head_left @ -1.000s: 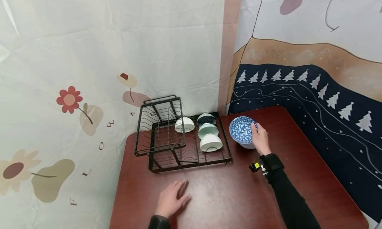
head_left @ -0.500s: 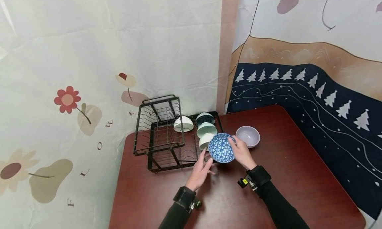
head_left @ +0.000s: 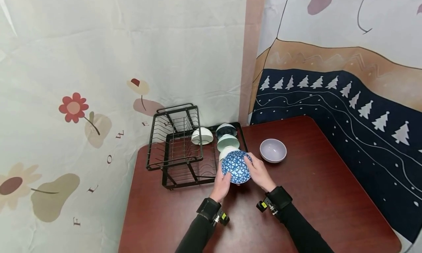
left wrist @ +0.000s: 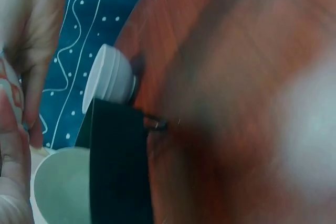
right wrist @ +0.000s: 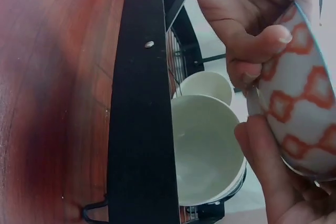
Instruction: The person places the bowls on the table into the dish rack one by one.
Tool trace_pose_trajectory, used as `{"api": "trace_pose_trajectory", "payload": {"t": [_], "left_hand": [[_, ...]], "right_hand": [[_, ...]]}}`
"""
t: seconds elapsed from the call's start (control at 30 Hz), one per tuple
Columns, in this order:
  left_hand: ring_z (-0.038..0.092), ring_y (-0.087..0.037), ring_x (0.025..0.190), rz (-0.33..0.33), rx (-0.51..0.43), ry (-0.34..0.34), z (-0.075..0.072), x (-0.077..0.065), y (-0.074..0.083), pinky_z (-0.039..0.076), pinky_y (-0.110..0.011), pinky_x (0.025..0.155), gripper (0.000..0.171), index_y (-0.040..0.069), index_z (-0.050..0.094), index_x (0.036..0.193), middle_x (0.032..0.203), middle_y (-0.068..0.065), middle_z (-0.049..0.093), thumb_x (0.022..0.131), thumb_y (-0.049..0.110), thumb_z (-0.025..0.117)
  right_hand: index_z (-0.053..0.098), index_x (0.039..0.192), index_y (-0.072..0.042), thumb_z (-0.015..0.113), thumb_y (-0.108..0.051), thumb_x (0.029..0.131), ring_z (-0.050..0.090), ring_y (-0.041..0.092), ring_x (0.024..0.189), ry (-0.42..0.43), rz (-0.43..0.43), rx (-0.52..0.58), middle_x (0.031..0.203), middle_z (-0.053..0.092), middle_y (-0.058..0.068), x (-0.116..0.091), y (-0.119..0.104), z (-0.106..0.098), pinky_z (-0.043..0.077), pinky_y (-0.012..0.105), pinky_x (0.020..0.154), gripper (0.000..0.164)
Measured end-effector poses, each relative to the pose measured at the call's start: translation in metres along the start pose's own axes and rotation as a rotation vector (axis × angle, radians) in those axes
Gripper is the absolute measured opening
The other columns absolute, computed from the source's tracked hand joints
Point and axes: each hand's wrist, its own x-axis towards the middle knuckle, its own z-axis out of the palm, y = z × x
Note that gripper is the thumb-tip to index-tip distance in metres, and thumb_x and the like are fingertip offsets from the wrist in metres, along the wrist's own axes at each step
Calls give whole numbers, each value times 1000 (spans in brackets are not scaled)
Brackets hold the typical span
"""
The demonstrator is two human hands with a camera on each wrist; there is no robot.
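Note:
Both hands hold a bowl with a blue-and-white triangle pattern inside, tilted so its inside faces the head camera. My left hand grips its left edge, thumb on the inner face. On the opposite edge, my right hand pinches the rim with the thumb inside. The right wrist view shows the bowl's white outer wall with red shapes and the fingers against its underside. Just behind it, a white bowl in the rack is partly hidden.
A black two-tier dish rack stands at the back of the red-brown table. It holds a green bowl, a dark bowl and another white bowl, all tilted. A lavender bowl stands upright right of the rack.
The patterned bowl has moved left from over the lavender bowl to the rack's front right. My left hand has risen from the table and taken hold of it too.

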Motion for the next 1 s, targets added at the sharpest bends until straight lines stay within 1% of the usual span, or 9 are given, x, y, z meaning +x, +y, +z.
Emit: {"api": "trace_pose_trajectory", "payload": {"t": [0.1, 0.23, 0.4, 0.43, 0.53, 0.63, 0.67, 0.8, 1.0], "left_hand": [[55, -36, 147, 9, 101, 14, -8, 8, 7, 49, -53, 123, 64, 13, 31, 169, 166, -25, 46, 107, 15, 46], [50, -46, 150, -42, 226, 83, -16, 19, 46, 44, -68, 125, 65, 8, 37, 164, 165, -27, 43, 100, 4, 48], [56, -46, 138, 66, 375, 201, -27, 35, 50, 48, -69, 119, 66, 4, 40, 161, 148, -28, 48, 95, -1, 50], [57, -44, 136, 104, 413, 222, -31, 43, 28, 50, -65, 118, 66, 6, 41, 161, 147, -26, 49, 96, 1, 51], [60, -44, 128, 165, 486, 269, -34, 49, 26, 56, -66, 109, 66, 6, 43, 160, 140, -26, 50, 95, 0, 55], [60, -45, 131, 144, 544, 282, -36, 55, 28, 60, -65, 103, 66, 5, 40, 161, 144, -25, 48, 98, -1, 58], [59, -48, 130, 124, 542, 281, -34, 50, 50, 58, -69, 102, 66, 3, 40, 160, 143, -28, 48, 96, -5, 57], [56, -46, 139, 98, 585, 307, -37, 59, 56, 53, -63, 114, 64, 1, 40, 159, 147, -28, 50, 98, -9, 57], [52, -48, 147, 86, 575, 334, -39, 68, 60, 46, -59, 125, 65, -3, 36, 160, 155, -33, 50, 99, -14, 54]], "right_hand": [[61, 152, -1, 47, -22, 120, 71, 34, 122, -12, 8, 46, 140, 72, 24, -1, 2, -5, 62, 44, 103, 40], [56, 155, 3, 45, -20, 121, 76, 33, 109, 4, 26, 182, 141, 67, 32, -3, 7, -13, 70, 41, 89, 43], [59, 152, 5, 45, -16, 120, 76, 19, 85, 106, 32, 219, 129, 68, 36, -7, 17, -27, 69, 35, 70, 40], [60, 150, 4, 47, -16, 120, 74, 15, 78, 133, 36, 195, 126, 70, 35, -9, 20, -30, 68, 33, 65, 39], [65, 145, 4, 53, -14, 117, 66, 4, 67, 195, 47, 91, 118, 74, 31, -15, 31, -41, 61, 27, 57, 35], [72, 136, 2, 62, -12, 113, 66, 0, 71, 248, 42, -80, 112, 78, 25, -23, 43, -51, 57, 21, 63, 29], [75, 133, 0, 65, -12, 111, 67, 1, 75, 256, 41, -137, 111, 79, 22, -26, 46, -54, 56, 21, 67, 27], [81, 123, -9, 71, -18, 107, 72, 12, 86, 249, 64, -336, 104, 82, 10, -38, 56, -64, 54, 30, 79, 20], [82, 119, -13, 74, -22, 104, 76, 30, 92, 152, 102, -520, 103, 82, 7, -51, 73, -72, 58, 49, 77, 20]]}}
